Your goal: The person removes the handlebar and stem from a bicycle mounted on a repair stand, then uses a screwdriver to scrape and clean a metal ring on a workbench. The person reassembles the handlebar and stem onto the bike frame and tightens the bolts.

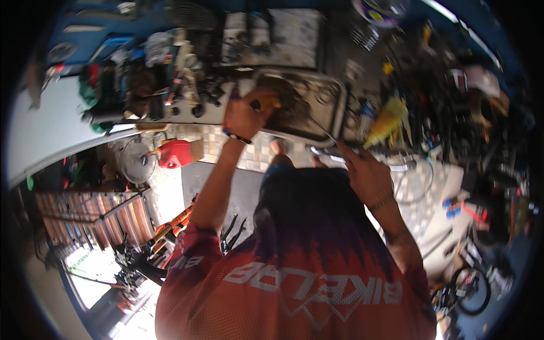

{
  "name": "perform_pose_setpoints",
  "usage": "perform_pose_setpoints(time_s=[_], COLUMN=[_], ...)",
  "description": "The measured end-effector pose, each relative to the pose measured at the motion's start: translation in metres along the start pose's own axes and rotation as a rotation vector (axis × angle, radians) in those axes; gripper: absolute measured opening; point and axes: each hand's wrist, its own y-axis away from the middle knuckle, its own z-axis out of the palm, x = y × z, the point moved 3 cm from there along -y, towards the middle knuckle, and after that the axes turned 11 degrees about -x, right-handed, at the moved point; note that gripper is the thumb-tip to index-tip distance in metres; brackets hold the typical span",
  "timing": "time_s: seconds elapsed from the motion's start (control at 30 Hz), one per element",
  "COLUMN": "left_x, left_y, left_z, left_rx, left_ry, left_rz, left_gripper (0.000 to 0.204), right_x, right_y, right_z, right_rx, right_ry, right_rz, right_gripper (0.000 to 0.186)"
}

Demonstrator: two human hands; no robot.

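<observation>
My left hand (245, 119) is closed round a small yellow and black thing (266, 103) over the left end of a shallow metal tray (342, 105); blur hides what kind it is. From my right hand (367, 174), just outside the tray's near right corner, a thin rod-like tool (322, 129) reaches over the rim into the tray. The fingers are wrapped round its near end, and its handle is mostly hidden. Dark, ring-like parts (323, 95) lie in the dirty tray. A dark mass beside my left hand is too blurred to name.
Right of the tray lies a yellow bottle (387, 122) among many dark tools. Left of it, the bench carries small dark parts (197, 110) and crowded tools. Stained light sheets (292, 38) lie behind. Below stand a red jug (174, 154) and an orange bicycle frame (174, 222).
</observation>
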Motion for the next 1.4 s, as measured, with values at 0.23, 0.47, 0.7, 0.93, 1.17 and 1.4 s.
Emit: perform_pose_setpoints(time_s=[0.23,0.47,0.7,0.93,1.17,1.4], left_x=[-0.005,0.000,0.028,-0.021,-0.072,-0.069], left_y=[0.061,0.114,0.115,0.183,0.276,0.343], left_z=[0.004,0.042,0.022,-0.003,0.030,0.083], left_rx=[0.441,0.408,0.418,0.628,0.649,0.664], left_ry=[0.737,0.321,0.142,0.098,0.073,0.268], left_rz=[-0.555,-0.533,-0.430,-0.625,-0.869,-1.215], left_gripper=[0.037,0.026,0.020,0.014,0.018,0.021], right_x=[0.016,0.053,0.064,0.044,0.045,0.043], right_y=[0.003,-0.019,-0.028,-0.047,-0.094,-0.114], right_z=[-0.016,-0.007,-0.013,-0.013,-0.015,-0.013], right_rx=[0.178,0.437,0.499,0.293,0.218,0.333], right_ry=[-0.246,-0.307,-0.302,-0.290,-0.158,-0.319], right_rz=[-0.112,-0.046,0.009,-0.141,-0.283,-0.263], right_gripper=[0.052,0.052,0.048,0.034,0.042,0.041])
